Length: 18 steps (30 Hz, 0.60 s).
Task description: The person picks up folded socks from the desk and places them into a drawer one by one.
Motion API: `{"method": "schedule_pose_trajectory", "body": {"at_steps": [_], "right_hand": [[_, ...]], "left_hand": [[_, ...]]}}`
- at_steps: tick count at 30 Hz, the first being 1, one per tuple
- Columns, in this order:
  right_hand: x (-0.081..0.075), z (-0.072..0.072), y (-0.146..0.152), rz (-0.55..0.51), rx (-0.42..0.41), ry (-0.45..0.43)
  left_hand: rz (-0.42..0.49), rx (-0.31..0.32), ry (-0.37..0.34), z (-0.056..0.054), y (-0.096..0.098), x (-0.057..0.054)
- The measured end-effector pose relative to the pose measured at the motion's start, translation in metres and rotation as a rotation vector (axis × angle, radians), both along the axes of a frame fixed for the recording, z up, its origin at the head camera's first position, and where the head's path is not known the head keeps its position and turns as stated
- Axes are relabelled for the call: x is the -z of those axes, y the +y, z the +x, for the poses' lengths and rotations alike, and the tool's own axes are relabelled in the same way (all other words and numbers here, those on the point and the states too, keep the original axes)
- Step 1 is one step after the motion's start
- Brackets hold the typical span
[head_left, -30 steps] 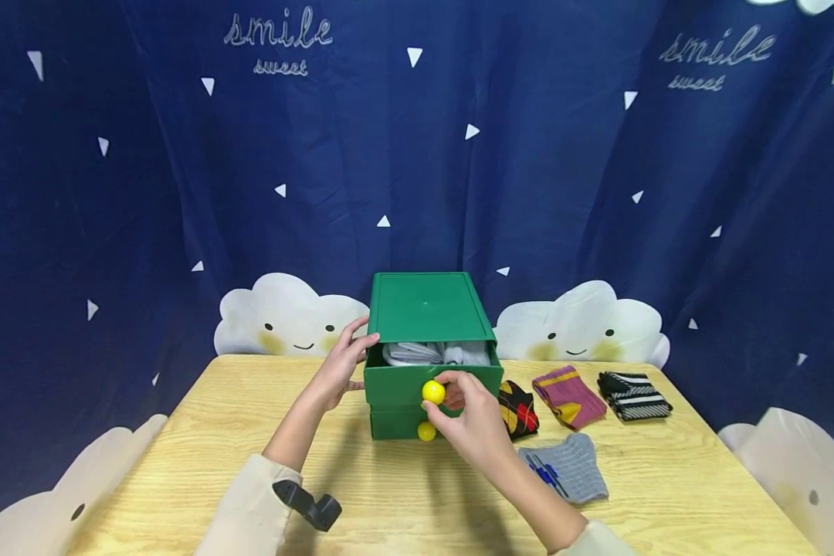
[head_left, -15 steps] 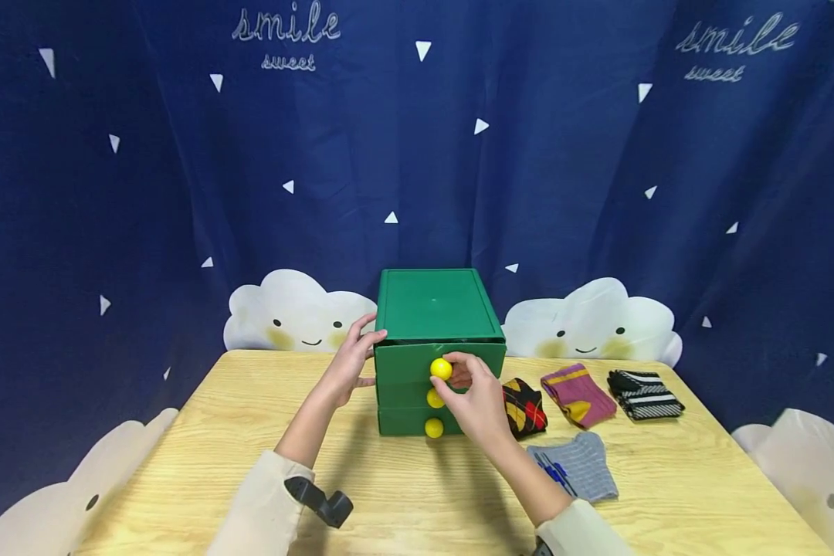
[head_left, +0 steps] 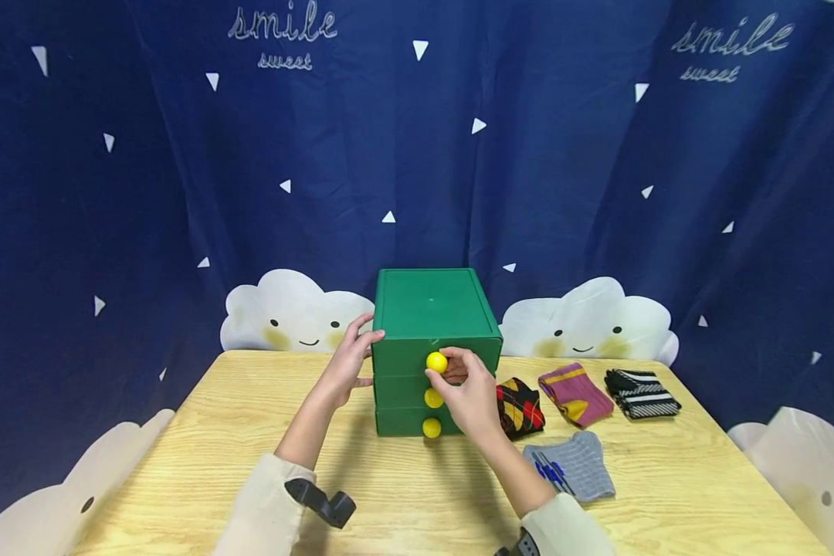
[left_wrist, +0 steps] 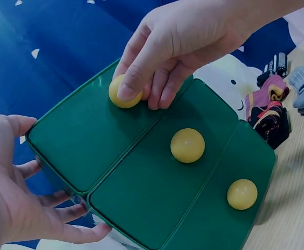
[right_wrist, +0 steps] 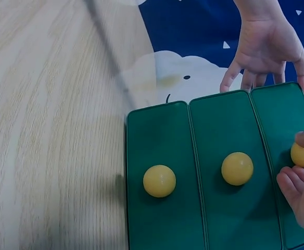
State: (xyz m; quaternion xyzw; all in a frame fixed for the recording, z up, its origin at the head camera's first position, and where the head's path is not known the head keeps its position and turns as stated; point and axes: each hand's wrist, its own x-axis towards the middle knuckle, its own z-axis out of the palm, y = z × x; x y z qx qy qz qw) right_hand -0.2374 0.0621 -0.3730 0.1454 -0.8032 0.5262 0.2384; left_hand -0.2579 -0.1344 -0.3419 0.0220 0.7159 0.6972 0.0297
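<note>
A green drawer box (head_left: pixel 434 305) with three stacked drawers stands on the table, all its fronts flush. Each drawer bears a round yellow knob; the middle knob (left_wrist: pixel 187 146) and bottom knob (left_wrist: pixel 242 194) are untouched. My right hand (head_left: pixel 469 390) pinches the top knob (head_left: pixel 436 362) between thumb and fingers. Against the box's left side my left hand (head_left: pixel 347 363) rests with fingers spread, its fingertips along the edge, as the left wrist view (left_wrist: pixel 42 192) also shows. The drawers' contents are hidden.
Right of the box lie a folded argyle sock (head_left: pixel 520 408), a purple sock with yellow bands (head_left: pixel 575 394), a black-and-white striped sock (head_left: pixel 642 394) and a grey sock with blue marks (head_left: pixel 577 467). A dark blue curtain (head_left: pixel 417 154) hangs behind the wooden table (head_left: pixel 250 432).
My right hand has pushed the top drawer inward by its knob until its front sits flush, covering the white and grey socks inside. The left hand has stayed on the box's side.
</note>
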Motion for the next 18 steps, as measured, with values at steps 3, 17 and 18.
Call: {"method": "schedule_pose_trajectory", "body": {"at_steps": [3, 17, 18], "right_hand": [[0.002, 0.000, -0.001, -0.041, -0.017, -0.018], [0.019, 0.013, 0.002, -0.180, 0.059, -0.219], [0.026, 0.010, 0.003, -0.156, 0.067, -0.227]], "left_hand": [[-0.014, -0.007, 0.003, 0.000, 0.000, 0.001], [-0.040, -0.005, 0.024, 0.000, 0.002, 0.004], [-0.043, -0.007, 0.027, 0.000, 0.001, 0.005]]}}
